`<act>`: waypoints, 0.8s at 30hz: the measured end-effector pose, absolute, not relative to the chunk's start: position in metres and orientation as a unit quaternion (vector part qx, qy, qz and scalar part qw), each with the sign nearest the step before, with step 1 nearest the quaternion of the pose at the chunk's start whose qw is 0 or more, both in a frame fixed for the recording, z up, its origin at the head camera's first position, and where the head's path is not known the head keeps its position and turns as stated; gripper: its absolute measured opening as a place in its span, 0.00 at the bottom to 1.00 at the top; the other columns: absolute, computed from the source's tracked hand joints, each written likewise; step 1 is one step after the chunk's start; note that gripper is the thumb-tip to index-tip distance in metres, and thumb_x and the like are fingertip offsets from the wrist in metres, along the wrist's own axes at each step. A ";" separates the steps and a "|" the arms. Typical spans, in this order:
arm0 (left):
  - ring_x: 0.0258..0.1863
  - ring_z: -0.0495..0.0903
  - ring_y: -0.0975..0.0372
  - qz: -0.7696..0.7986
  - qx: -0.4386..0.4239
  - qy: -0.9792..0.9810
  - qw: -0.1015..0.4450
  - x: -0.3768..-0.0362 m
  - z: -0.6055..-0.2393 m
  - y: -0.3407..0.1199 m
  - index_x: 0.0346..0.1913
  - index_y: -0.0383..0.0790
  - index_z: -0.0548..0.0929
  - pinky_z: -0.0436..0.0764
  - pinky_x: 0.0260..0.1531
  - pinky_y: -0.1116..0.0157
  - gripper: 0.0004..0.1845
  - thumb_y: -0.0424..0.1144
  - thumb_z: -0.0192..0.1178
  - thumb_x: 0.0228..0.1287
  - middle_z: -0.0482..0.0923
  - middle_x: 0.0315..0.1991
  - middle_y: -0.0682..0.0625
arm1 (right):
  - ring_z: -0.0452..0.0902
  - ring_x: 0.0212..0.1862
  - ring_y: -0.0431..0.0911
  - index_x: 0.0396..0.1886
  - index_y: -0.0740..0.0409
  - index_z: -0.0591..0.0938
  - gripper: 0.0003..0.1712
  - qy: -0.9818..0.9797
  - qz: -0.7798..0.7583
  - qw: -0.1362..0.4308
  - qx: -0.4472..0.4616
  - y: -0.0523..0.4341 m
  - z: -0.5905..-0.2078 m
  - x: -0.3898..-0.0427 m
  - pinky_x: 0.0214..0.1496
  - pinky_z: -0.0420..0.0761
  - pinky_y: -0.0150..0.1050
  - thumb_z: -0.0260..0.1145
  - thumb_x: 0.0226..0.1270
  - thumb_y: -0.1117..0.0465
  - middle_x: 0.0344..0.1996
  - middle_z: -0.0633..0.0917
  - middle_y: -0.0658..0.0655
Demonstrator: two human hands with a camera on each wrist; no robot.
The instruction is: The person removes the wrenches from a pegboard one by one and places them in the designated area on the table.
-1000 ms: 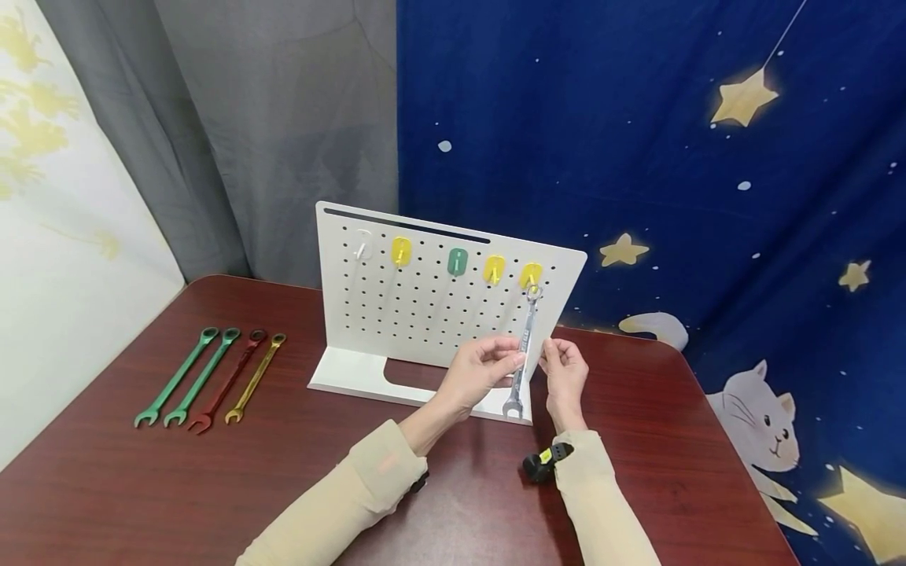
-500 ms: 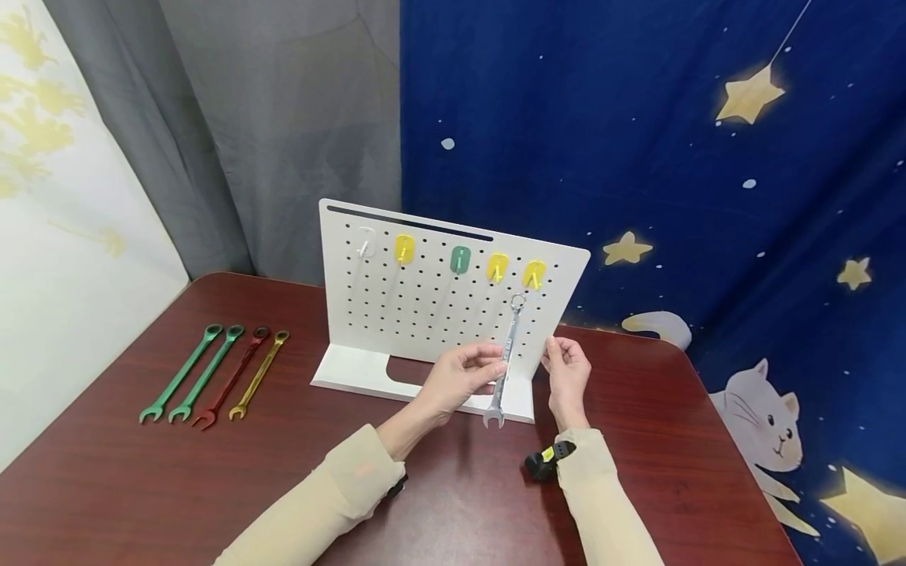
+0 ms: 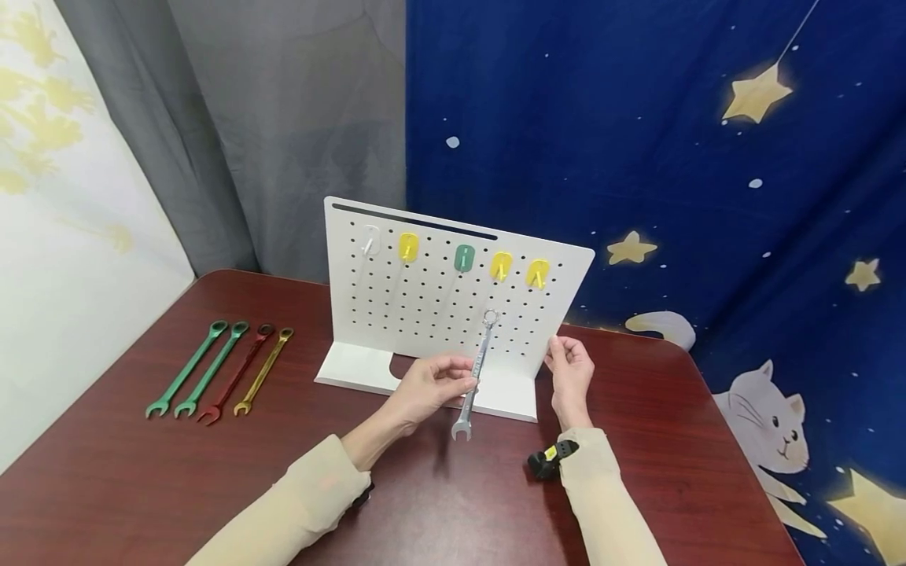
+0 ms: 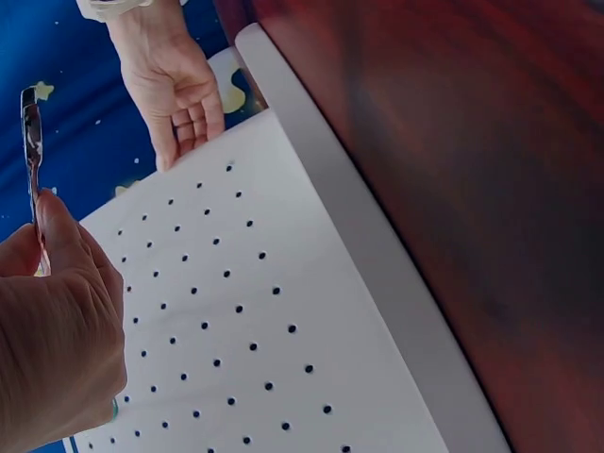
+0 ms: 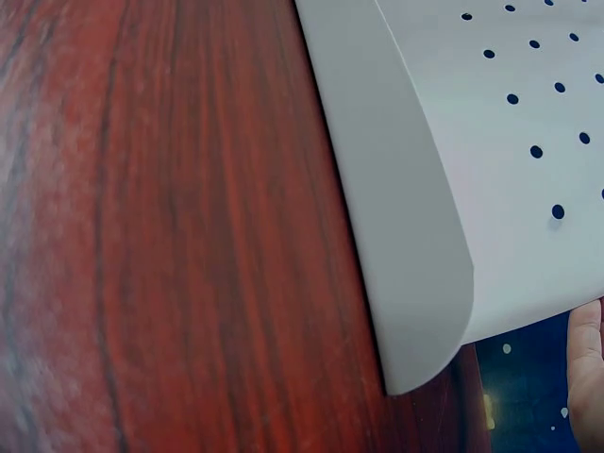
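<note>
A silver combination wrench (image 3: 484, 347) is pinched mid-shaft between the thumb and fingers of my left hand (image 3: 433, 384). It slants in front of the white pegboard (image 3: 432, 314), ring end up and open jaw down. At the board's right edge, my right hand (image 3: 570, 373) grips the rim between thumb and fingers. The left wrist view shows the wrench (image 4: 33, 137) nearly edge-on above the left hand (image 4: 61, 321), with the right hand (image 4: 175, 90) at the board's side. Only part of the right hand (image 5: 587, 377) appears in the right wrist view.
Two green wrenches (image 3: 187, 369), a red wrench (image 3: 237, 376) and a yellow wrench (image 3: 263, 373) lie side by side at the left of the wooden table (image 3: 212, 487). Several hooks line the pegboard's upper part: clear, yellow (image 3: 408, 248) and green (image 3: 463, 258). Curtains hang behind.
The silver wrench came away from the rightmost yellow hook, where its ring end overlapped. My left hand has carried it left and down. The right hand stays at the board's edge.
</note>
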State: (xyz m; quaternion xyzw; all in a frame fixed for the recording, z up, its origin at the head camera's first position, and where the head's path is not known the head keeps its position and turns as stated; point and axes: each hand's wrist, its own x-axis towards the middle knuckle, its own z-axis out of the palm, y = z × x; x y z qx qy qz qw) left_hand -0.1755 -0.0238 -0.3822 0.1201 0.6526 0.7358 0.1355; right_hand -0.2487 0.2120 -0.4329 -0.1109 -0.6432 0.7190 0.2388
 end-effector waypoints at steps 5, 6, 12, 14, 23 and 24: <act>0.32 0.79 0.69 0.727 0.117 0.663 0.135 -0.173 -0.388 -0.037 0.52 0.24 0.76 0.83 0.37 0.66 0.18 0.30 0.61 0.61 0.80 0.35 0.49 | 0.77 0.29 0.35 0.32 0.61 0.78 0.08 -0.652 0.712 0.237 -0.110 0.213 -0.433 -0.249 0.36 0.81 0.27 0.64 0.64 0.60 0.23 0.80 0.45; 0.32 0.79 0.68 0.727 0.116 0.663 0.136 -0.172 -0.389 -0.040 0.52 0.24 0.76 0.83 0.37 0.66 0.18 0.30 0.61 0.61 0.80 0.35 0.49 | 0.77 0.29 0.35 0.32 0.62 0.77 0.08 -0.653 0.711 0.236 -0.111 0.213 -0.433 -0.249 0.37 0.82 0.28 0.64 0.64 0.60 0.23 0.80 0.45; 0.32 0.80 0.68 0.725 0.114 0.665 0.140 -0.168 -0.394 -0.055 0.52 0.23 0.75 0.83 0.37 0.67 0.18 0.29 0.61 0.61 0.79 0.33 0.51 | 0.77 0.29 0.35 0.32 0.62 0.78 0.09 -0.653 0.712 0.236 -0.108 0.213 -0.434 -0.250 0.39 0.83 0.32 0.65 0.64 0.60 0.22 0.81 0.45; 0.32 0.80 0.68 0.723 0.113 0.667 0.141 -0.167 -0.396 -0.060 0.52 0.23 0.74 0.83 0.38 0.67 0.18 0.29 0.61 0.61 0.78 0.33 0.52 | 0.77 0.29 0.35 0.30 0.59 0.78 0.07 -0.650 0.714 0.238 -0.105 0.213 -0.434 -0.250 0.38 0.83 0.31 0.65 0.64 0.60 0.22 0.81 0.45; 0.33 0.80 0.69 0.710 0.091 0.683 0.145 -0.161 -0.403 -0.088 0.54 0.23 0.73 0.83 0.38 0.68 0.20 0.31 0.61 0.61 0.79 0.34 0.52 | 0.77 0.29 0.34 0.33 0.62 0.77 0.09 -0.658 0.709 0.231 -0.106 0.213 -0.434 -0.248 0.37 0.82 0.27 0.65 0.64 0.59 0.23 0.81 0.43; 0.33 0.80 0.69 0.709 0.090 0.684 0.144 -0.160 -0.404 -0.091 0.54 0.22 0.73 0.83 0.38 0.68 0.20 0.31 0.61 0.62 0.79 0.34 0.51 | 0.77 0.30 0.34 0.34 0.63 0.77 0.11 -0.660 0.707 0.230 -0.106 0.213 -0.434 -0.249 0.38 0.82 0.27 0.65 0.64 0.59 0.23 0.81 0.43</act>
